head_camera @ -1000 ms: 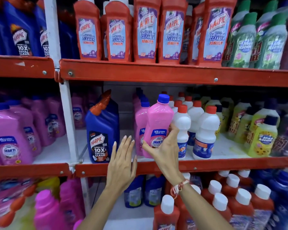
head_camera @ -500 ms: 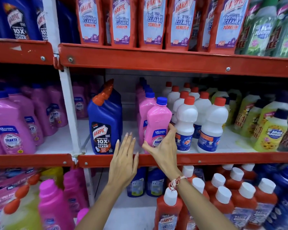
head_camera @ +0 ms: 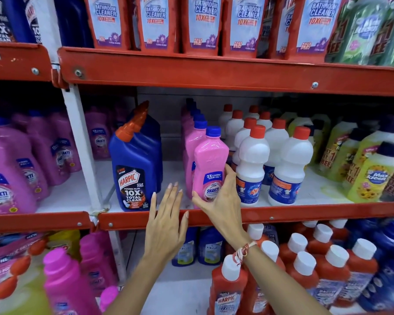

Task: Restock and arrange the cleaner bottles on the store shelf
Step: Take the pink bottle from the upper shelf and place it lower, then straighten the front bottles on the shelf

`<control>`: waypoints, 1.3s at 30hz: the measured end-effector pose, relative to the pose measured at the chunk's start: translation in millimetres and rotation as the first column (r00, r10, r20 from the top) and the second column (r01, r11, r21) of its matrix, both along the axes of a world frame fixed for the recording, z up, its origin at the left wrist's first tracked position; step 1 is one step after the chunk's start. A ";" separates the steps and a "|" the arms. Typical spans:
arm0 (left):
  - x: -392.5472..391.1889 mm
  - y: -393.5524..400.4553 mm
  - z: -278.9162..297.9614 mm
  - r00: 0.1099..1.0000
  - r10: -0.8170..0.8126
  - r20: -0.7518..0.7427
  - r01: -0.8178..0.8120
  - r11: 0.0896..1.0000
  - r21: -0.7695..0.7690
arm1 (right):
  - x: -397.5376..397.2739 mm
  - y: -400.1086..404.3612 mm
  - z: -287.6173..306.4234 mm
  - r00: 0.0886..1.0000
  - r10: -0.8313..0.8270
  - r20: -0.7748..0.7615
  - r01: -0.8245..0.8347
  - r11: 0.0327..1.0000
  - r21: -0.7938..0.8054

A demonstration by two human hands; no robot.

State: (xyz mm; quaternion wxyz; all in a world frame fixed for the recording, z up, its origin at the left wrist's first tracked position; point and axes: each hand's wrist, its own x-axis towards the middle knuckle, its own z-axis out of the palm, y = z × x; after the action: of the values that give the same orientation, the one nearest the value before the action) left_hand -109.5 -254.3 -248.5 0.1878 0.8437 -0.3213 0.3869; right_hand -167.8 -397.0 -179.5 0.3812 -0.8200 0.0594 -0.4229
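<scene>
Right hand point(head_camera: 221, 198) clamped low on the pink bottle point(head_camera: 210, 164), upright at the shelf point(head_camera: 328, 211) front edge heading its pink row; left hand point(head_camera: 166, 221) open, fingers apart, beside it: best to square the label forward and align gently, sparing the white bottles point(head_camera: 251, 164).

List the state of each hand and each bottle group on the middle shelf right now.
Right hand: gripping the front pink Shakti bottle low, around its label.
Left hand: open, fingers spread, holding nothing.
Front pink Shakti bottle: upright at the shelf edge, capped.
Blue Harpic bottle: upright, capped, untouched.
White bottles with red caps: upright, in rows, capped.
Yellow Max Kleen bottle: upright, capped.
</scene>
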 end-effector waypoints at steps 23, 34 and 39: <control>-104.6 -177.2 45.3 0.822 -0.511 -0.253 0.340 0.795 -0.502 | -94.9 -185.1 20.3 0.980 -0.045 0.194 0.008 0.982 0.187; -111.4 -214.1 67.0 0.490 -0.688 -0.535 0.279 0.706 -0.651 | -74.4 -212.8 18.1 0.882 0.449 -0.146 -0.298 0.770 0.564; -97.8 -217.5 69.8 0.458 -0.656 -0.600 0.199 0.734 -0.650 | -93.0 -209.1 22.2 0.884 0.409 -0.226 -0.237 0.809 0.537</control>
State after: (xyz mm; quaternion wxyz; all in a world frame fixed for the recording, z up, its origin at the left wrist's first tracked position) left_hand -207.2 -471.7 -178.7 0.6133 0.7298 -0.3003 -0.0317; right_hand -260.8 -606.1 -157.3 0.6298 -0.7514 0.0862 -0.1772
